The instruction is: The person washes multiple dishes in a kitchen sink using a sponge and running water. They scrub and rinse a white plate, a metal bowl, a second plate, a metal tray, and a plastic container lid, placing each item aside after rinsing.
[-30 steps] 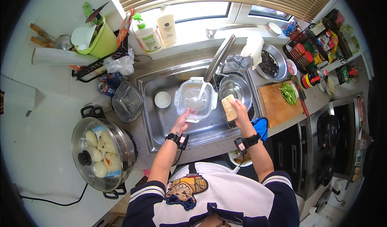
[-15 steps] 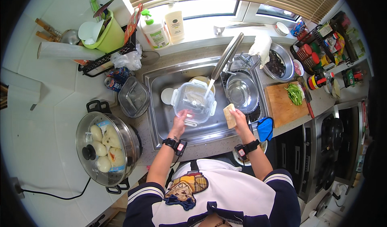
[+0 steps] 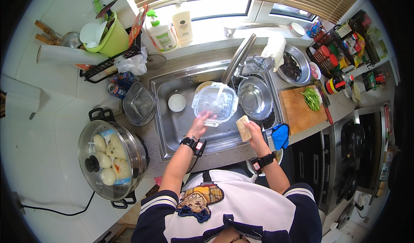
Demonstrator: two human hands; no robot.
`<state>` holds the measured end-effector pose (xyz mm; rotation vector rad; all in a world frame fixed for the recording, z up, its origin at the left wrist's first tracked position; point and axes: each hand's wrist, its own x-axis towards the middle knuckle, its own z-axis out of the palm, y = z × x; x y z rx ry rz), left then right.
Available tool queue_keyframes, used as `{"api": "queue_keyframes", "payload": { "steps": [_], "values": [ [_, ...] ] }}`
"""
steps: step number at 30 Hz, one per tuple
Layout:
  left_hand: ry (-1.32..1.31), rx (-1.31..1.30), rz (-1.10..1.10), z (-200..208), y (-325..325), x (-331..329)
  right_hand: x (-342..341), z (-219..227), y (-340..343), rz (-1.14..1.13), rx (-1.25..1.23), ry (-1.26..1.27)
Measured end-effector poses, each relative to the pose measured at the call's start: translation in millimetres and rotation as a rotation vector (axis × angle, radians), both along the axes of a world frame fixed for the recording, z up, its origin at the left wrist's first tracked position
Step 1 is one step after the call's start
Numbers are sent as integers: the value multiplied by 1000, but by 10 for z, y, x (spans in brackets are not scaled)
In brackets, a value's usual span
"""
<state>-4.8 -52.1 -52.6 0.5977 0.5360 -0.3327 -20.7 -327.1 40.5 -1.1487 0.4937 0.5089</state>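
Observation:
My left hand (image 3: 199, 126) is closed on the near edge of a clear plastic container lid (image 3: 215, 105) with clip flaps, held over the sink (image 3: 179, 133). Water runs onto the lid from the metal faucet (image 3: 239, 57). My right hand (image 3: 257, 136) grips a beige sponge (image 3: 243, 129) just right of the lid, apart from it. On the sink floor to the left sits a small white bowl (image 3: 177, 102). Behind the lid, a yellowish round dish (image 3: 203, 86) is mostly hidden. A shiny round bowl (image 3: 255, 99) stands in the smaller basin on the right.
Left of the sink are a clear glass container (image 3: 139, 104) and a lidded steamer (image 3: 113, 159) with buns inside. To the right lie a cutting board (image 3: 299, 113) with green strips, a knife (image 3: 328, 113) and a blue cloth (image 3: 280, 136). Soap bottles (image 3: 161, 33) line the sill.
My left hand has turned the lid over and moved it slightly right, under the water stream. More of the white bowl shows now. My right hand still holds the sponge, slightly lower.

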Motion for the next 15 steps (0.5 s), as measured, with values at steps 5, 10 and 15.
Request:
{"api": "queue_keyframes", "payload": {
  "steps": [5,10,15],
  "values": [
    [1,50,-103,92,77,-140,-65,-84,-60,-18,-10,-7],
    [-32,134,-99,176,303,-324,-108,-215,-28,21,6,37],
    [-95,87,-2,214,508,-269,-80,-272,89,22,-15,38]
  ]
}}
